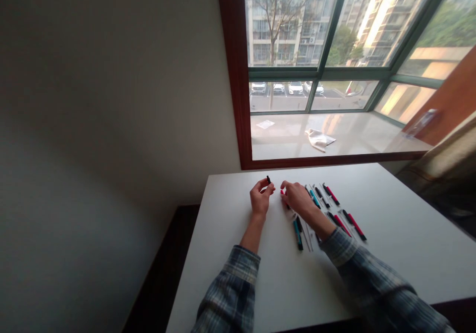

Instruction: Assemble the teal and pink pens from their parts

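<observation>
My left hand (261, 197) hovers over the white table (230, 253) with its fingers pinched on a small black cap (268, 179). My right hand (296, 198) is just to its right, fingers curled around a red pen (283, 197) that shows only partly under the hand. Both forearms wear plaid sleeves. Several pens (336, 213), red-and-black and teal-and-black, lie in rows on the table beside and under my right forearm, with thin white refills among them.
A dark-framed window (238, 75) stands behind the table, with a pale sill (357, 135) holding a crumpled cloth (319, 139) and a paper scrap. A beige curtain or cushion (446, 169) is at the right. A plain wall is on the left.
</observation>
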`<state>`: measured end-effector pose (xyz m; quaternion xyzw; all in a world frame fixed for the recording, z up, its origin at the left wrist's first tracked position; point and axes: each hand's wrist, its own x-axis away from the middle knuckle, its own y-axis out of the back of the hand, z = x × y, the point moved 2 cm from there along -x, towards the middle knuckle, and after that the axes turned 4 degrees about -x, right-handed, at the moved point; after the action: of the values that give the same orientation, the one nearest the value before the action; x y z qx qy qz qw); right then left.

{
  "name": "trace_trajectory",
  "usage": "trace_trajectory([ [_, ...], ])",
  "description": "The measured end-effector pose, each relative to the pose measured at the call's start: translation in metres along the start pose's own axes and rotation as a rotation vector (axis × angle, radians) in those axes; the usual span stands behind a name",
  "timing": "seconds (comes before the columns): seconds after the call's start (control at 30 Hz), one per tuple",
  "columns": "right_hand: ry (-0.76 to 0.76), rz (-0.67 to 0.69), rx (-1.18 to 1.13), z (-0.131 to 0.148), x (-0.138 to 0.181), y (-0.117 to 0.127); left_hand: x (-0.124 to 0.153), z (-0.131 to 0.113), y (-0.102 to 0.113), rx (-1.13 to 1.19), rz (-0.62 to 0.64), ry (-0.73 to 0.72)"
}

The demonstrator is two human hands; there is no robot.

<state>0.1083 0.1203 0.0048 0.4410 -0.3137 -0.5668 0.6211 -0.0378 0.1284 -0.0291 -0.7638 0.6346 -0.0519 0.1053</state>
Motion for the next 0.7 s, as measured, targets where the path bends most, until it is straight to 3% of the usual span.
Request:
trace_trajectory([
  [0.2,-0.016,-0.064,-0.376,-0.004,0.000,0.011,0.000,-0.001,0.002,0.037,0.019,0.018],
  [0.37,0.046,-0.115,-0.682,-0.004,-0.003,0.017,0.001,0.000,0.000,0.089,0.133,0.077],
  [0.6,0.087,-0.074,-0.745,-0.008,-0.005,0.016,0.001,-0.001,0.000,0.146,0.142,0.128],
  [0.7,0.061,-0.141,-0.542,-0.023,-0.007,0.026,0.000,-0.001,0.001,0.157,0.102,0.131],
])
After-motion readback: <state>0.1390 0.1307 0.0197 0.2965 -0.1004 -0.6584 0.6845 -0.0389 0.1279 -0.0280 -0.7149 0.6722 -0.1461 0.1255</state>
